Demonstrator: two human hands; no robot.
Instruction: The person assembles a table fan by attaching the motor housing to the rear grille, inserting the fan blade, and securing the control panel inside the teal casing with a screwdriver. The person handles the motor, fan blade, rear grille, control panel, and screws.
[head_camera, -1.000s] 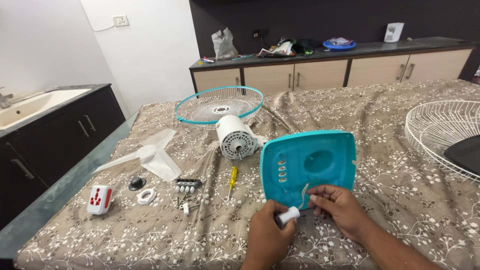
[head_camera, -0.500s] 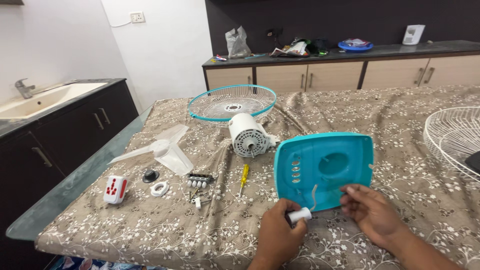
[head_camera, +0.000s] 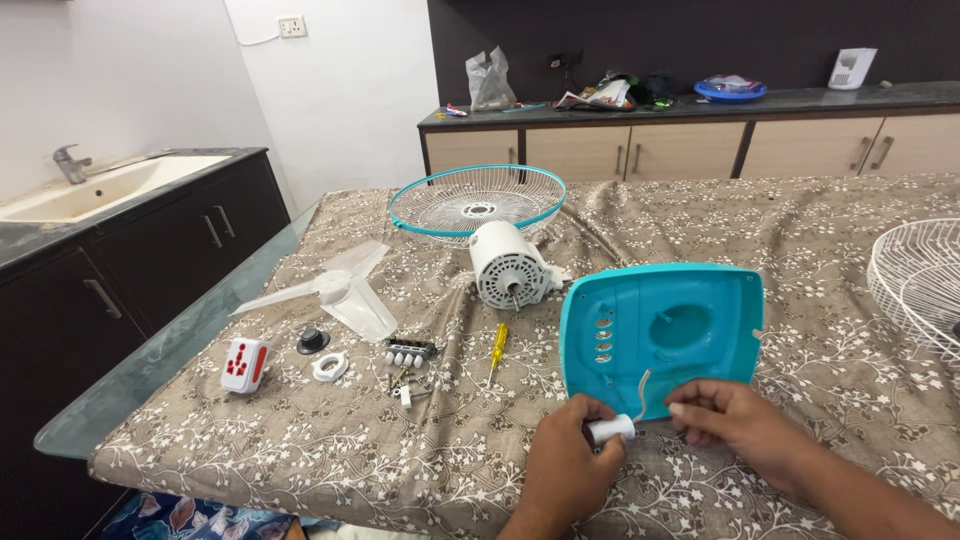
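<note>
A small white cylindrical part (head_camera: 611, 429) with a thin pale wire (head_camera: 640, 388) curling up from it sits at the near edge of the table, just in front of the turquoise fan base cover (head_camera: 665, 330). The left hand (head_camera: 566, 465) pinches the cylinder between thumb and curled fingers. The right hand (head_camera: 738, 422) rests just beside it, its fingers bent and drawn together toward the cylinder's wired end; whether they pinch anything there is too small to tell. The cover lies with its hollow inner side up, a row of small slots along its left side, its near edge touching or nearly touching both hands.

To the left of the cover lies a yellow-handled screwdriver (head_camera: 496, 348), and beyond it the white fan motor housing (head_camera: 508, 264) on its side. Behind the motor rests a wire fan guard with a turquoise rim (head_camera: 478, 199). Further left are the translucent fan blade (head_camera: 335, 289), a black knob (head_camera: 313, 340), a white ring (head_camera: 329, 366), a switch block with white push-buttons (head_camera: 407, 353), some loose screws (head_camera: 402, 385), and a white-and-red plug adapter (head_camera: 244, 365). A second, white wire guard (head_camera: 915, 278) lies at the right edge. Everything rests on a brown floral tablecloth (head_camera: 300, 440). A sink (head_camera: 110, 185) stands at the far left.
</note>
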